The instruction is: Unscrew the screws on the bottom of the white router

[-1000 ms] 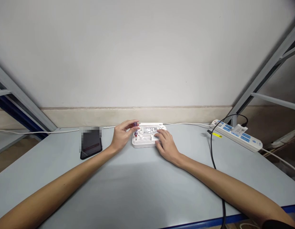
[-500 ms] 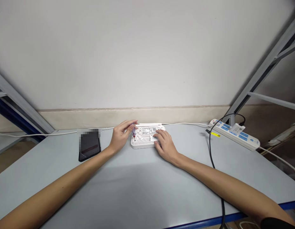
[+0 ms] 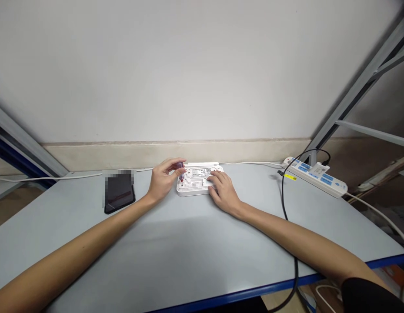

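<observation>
A white router [image 3: 195, 184] lies on the table with its vented, labelled underside up. My left hand [image 3: 162, 178] is at its left end, closed on a small screwdriver [image 3: 181, 169] with a clear bluish-purple handle and some red near its lower end. The screwdriver stands nearly upright over the router's near-left corner; its tip is too small to make out. My right hand [image 3: 226, 193] grips the router's right part, fingers spread over the top and thumb at the front edge. The fingers cover part of the vents and label.
A black phone [image 3: 120, 191], partly blurred out, lies left of my left hand. On the right is a white power strip [image 3: 315, 176] with a plugged-in adapter. A black cable [image 3: 284, 204] runs under my right forearm and over the blue table edge. The wall [image 3: 175, 154] stands close behind.
The whole view has shifted slightly, so the scene sits a little higher and further left. My left fingers have changed position around the screwdriver handle. My right hand stays on the router.
</observation>
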Available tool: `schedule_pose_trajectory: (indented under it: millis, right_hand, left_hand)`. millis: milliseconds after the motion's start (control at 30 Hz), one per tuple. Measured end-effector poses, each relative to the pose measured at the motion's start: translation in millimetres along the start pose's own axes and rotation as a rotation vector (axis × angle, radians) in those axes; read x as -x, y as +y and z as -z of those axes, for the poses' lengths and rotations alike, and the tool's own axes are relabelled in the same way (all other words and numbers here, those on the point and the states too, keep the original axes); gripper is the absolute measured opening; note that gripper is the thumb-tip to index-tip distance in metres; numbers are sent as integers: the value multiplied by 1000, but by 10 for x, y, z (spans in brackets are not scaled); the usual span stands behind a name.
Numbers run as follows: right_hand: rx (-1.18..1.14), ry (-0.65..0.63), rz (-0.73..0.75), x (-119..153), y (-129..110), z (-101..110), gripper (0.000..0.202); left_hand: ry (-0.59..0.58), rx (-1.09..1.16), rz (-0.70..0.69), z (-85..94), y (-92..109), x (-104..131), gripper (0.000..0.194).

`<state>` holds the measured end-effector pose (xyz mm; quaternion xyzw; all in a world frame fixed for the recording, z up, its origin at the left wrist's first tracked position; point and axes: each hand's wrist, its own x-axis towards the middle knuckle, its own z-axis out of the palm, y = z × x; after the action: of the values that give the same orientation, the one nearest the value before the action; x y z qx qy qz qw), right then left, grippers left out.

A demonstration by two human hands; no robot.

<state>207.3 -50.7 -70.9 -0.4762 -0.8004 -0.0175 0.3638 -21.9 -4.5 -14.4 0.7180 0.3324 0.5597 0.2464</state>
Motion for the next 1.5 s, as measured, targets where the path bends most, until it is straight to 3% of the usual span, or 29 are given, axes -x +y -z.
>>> schedule_pose_trajectory:
  millis: [167, 567, 933, 1500]
  right_hand:
    - [-10, -6, -7, -2, 3, 11, 30]
    - [-8, -21, -8, 7, 1, 38, 32]
    - [1, 4, 3, 14, 13, 6, 31]
    - [-2, 19, 11, 18, 18, -8, 30]
  left_hand:
    - [-3, -77, -72, -19, 12, -6, 24]
    - [78, -18, -11, 24, 14, -7, 30]
    - [67, -173, -109, 28, 6, 20, 23]
    - [43, -201, -101, 36, 20, 30, 24]
